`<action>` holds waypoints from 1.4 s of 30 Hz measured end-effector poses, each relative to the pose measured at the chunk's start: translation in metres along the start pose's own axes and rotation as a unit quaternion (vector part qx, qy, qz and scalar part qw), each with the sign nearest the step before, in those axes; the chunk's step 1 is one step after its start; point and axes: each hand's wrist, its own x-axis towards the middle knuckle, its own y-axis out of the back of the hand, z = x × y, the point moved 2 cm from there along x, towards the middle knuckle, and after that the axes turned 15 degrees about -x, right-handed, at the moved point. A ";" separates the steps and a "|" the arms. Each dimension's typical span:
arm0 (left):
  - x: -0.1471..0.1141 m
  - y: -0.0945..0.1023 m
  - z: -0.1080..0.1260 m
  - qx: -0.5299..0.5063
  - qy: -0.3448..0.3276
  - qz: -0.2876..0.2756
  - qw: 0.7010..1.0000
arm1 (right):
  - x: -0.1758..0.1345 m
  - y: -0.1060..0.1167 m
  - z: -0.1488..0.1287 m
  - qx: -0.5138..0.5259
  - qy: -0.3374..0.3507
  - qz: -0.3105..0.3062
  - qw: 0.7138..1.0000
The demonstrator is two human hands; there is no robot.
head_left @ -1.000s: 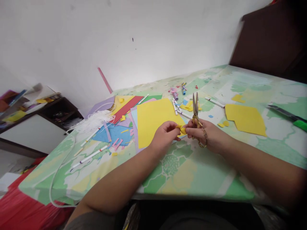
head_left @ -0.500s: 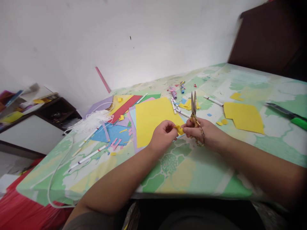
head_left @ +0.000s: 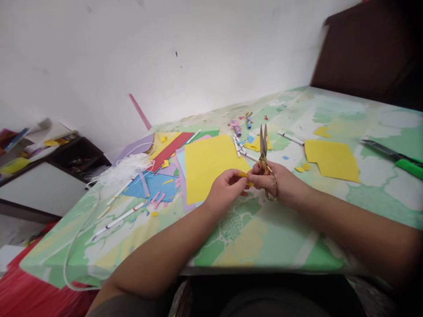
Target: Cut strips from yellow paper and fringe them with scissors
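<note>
Pinching a small yellow scrap [head_left: 243, 175], partly hidden, left grip [head_left: 226, 187] meets right grip [head_left: 279, 179], which also holds gold-handled scissors [head_left: 263, 152].

1 head-worn camera looks forward and down over the nearby table [head_left: 284, 246] toward the wall [head_left: 231, 57].

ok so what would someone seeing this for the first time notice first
Probably the scissors, held blades up in the right hand near the middle of the view, beside the small yellow scrap pinched in the left hand. Next would likely come the big yellow sheet just beyond the left hand, then the tangle of white string on the left side of the table.
</note>
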 end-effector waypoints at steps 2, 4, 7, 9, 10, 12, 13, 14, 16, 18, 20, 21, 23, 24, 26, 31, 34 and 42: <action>0.000 0.000 0.000 -0.026 0.014 -0.001 1.000 | 0.000 0.000 0.001 0.019 0.005 -0.006 1.000; 0.001 0.000 -0.001 -0.039 0.017 0.003 0.999 | 0.001 -0.001 0.003 0.030 0.014 -0.009 0.999; 0.002 0.001 -0.001 -0.053 0.018 0.016 0.998 | 0.002 -0.001 0.006 0.053 0.014 -0.015 0.998; 0.002 0.001 -0.002 -0.072 0.020 0.024 0.997 | 0.003 -0.001 0.007 0.078 0.010 -0.012 0.997; 0.002 0.001 -0.002 -0.085 0.022 0.026 0.996 | 0.004 -0.001 0.006 0.093 0.010 -0.011 0.996; 0.002 0.002 -0.002 -0.114 0.027 0.027 0.993 | 0.005 0.000 0.005 0.126 0.013 -0.010 0.992; 0.002 0.002 -0.001 -0.128 0.028 0.024 0.991 | 0.005 0.001 0.004 0.141 0.016 -0.010 0.990; 0.002 0.001 -0.001 -0.139 0.028 0.019 0.990 | 0.006 0.002 0.003 0.154 0.018 -0.011 0.988; 0.002 0.001 0.000 -0.157 0.026 0.008 0.987 | 0.006 0.003 0.002 0.163 0.020 -0.007 0.986; 0.002 0.001 0.001 -0.173 0.025 0.007 0.985 | 0.005 0.005 0.003 0.142 0.013 -0.001 0.990; 0.002 0.002 0.002 -0.187 0.022 0.021 0.982 | 0.003 0.007 0.006 0.110 -0.003 0.008 0.994; 0.003 0.003 0.002 -0.194 0.018 0.029 0.980 | 0.002 0.009 0.007 0.085 -0.012 0.014 0.996; 0.003 0.004 0.003 -0.208 0.010 0.041 0.977 | 0.000 0.010 0.010 0.019 -0.019 0.025 0.999; 0.003 0.005 0.003 -0.216 0.006 0.045 0.975 | -0.001 0.011 0.010 -0.022 -0.021 0.031 0.999; 0.004 0.005 0.004 -0.237 -0.003 0.057 0.970 | -0.003 0.010 0.008 -0.105 -0.023 0.041 0.993; 0.004 0.004 0.009 -0.296 -0.020 0.084 0.951 | -0.008 0.000 -0.001 -0.254 0.005 0.060 0.965; 0.003 0.003 0.015 -0.320 -0.032 0.105 0.941 | -0.011 -0.008 -0.004 -0.305 0.057 0.063 0.949; 0.000 -0.008 0.019 -0.322 -0.057 0.067 0.943 | -0.013 -0.018 -0.005 -0.338 0.078 0.067 0.936</action>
